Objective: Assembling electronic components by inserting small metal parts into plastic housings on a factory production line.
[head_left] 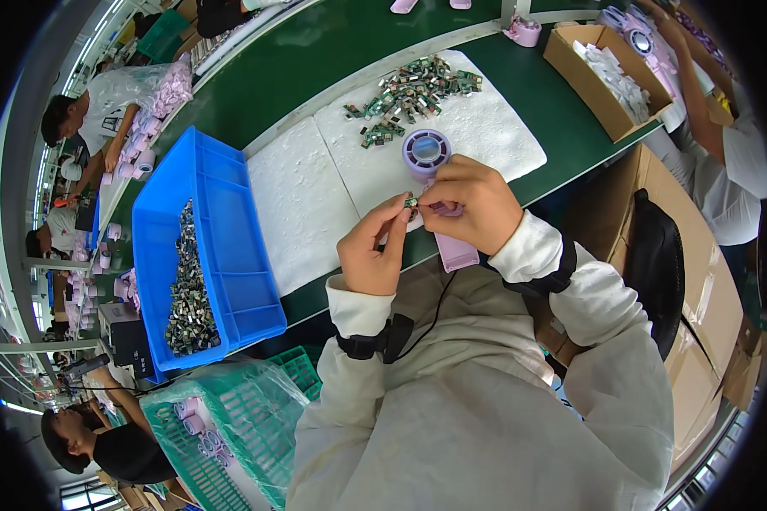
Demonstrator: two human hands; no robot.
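Hands (475, 203) at green bench (562, 140), crowded workshop (60, 263)

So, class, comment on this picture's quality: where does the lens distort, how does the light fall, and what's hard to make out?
Head view: black corners, with the big carton bending near the right rim; head view: white boards look bright against the green bench; head view: the circuit board is too small for fine detail.

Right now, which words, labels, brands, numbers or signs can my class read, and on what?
None can be read.
Co-worker's white shirt: dark print, too small.
Small green circuit board between left hand and right hand: too small to tell.
Blue plastic bin: none visible.
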